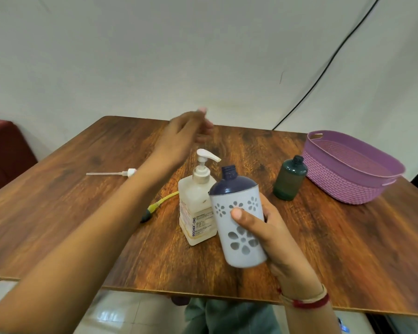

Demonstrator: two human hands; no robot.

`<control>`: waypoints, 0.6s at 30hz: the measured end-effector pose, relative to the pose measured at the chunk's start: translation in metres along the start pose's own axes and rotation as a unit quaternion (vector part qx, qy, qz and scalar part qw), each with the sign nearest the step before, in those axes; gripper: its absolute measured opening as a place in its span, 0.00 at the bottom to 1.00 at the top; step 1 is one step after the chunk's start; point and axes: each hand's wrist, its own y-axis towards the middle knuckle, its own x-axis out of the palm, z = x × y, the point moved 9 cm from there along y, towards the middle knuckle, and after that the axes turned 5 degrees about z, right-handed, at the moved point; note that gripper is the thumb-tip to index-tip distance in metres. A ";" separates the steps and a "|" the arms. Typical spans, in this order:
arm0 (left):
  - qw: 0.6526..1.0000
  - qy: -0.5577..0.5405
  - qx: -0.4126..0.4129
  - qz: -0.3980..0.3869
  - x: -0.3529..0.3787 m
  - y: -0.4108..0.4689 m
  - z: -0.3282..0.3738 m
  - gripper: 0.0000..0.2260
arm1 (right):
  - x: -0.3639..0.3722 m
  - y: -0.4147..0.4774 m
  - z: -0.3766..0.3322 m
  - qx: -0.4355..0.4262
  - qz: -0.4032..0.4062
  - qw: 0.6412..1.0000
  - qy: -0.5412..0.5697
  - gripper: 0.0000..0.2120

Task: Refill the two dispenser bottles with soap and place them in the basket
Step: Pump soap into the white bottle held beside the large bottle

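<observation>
Wood-grain table point(348, 249) under a pale wall carries everything. Closest in, the floral dispenser bottle point(227, 232), its neck uncapped and its long axis nearly upright, is gripped in the right hand point(275, 237), thumb across its front. Just left of that hand stands the soap pump bottle point(196, 208), its spout pointing toward the right hand. The left hand point(181, 138) hovers above and beyond the pump head, nearer to it, but it is too blurred to tell whether it holds anything. Beyond the right hand, the green bottle point(289, 179) stands beside the purple basket point(362, 189). A loose pump point(128, 173) lies left of the left wrist.
</observation>
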 end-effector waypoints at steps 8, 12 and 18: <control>0.990 -0.033 -0.054 0.123 -0.020 -0.077 -0.083 0.23 | -0.011 -0.006 0.022 -0.037 0.047 0.998 -0.023 0.23; 0.995 -0.080 -0.066 -0.008 0.007 -0.097 -0.102 0.31 | -0.016 -0.008 0.033 -0.047 0.067 0.996 -0.023 0.26; 0.995 -0.029 -0.084 -0.034 0.013 -0.102 -0.118 0.35 | -0.028 -0.005 0.048 -0.049 0.108 0.992 -0.044 0.32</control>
